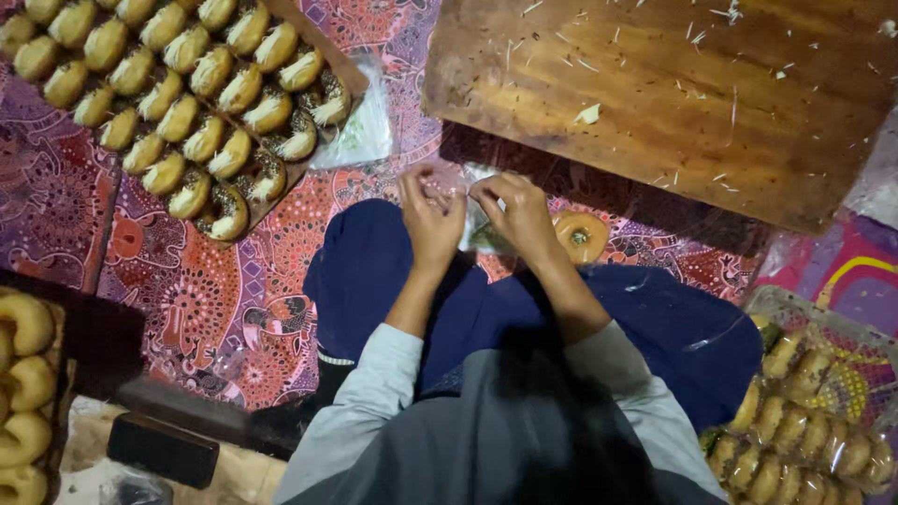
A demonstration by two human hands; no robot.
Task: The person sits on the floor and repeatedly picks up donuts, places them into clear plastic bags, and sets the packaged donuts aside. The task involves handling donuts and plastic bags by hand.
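Your left hand (431,217) and right hand (514,213) meet just above the middle of the view, fingertips pinched together on a clear plastic bag (475,230) held between them. Both hands grip its upper edge; the thin film hangs down in the gap between your wrists, over your dark blue lap (374,271). Whether anything sits inside the bag cannot be told.

At 3 o'clock from your right hand, just beside it, one glazed donut (581,236) lies alone at the edge of the lap, apart from your fingers.

At 1 o'clock, a worn wooden board (673,93) fills the upper right, flecked with pale crumbs and slivers.

At 10 o'clock, a tray (348,75) carries close rows of donuts (178,117); those along its near edge bear dark sprinkles and pale topping. A loose piece of clear plastic (360,131) lies against the tray's right corner.

At 8 o'clock, at the left border, plain ring donuts (26,383) are stacked in a column, partly cut off by the frame. A dark block (164,449) lies below them.

At 4 o'clock, in the lower right corner, wrapped donuts (804,435) are packed in rows inside a clear container (795,301).

A patterned red and purple cloth (234,309) lies under all of this.
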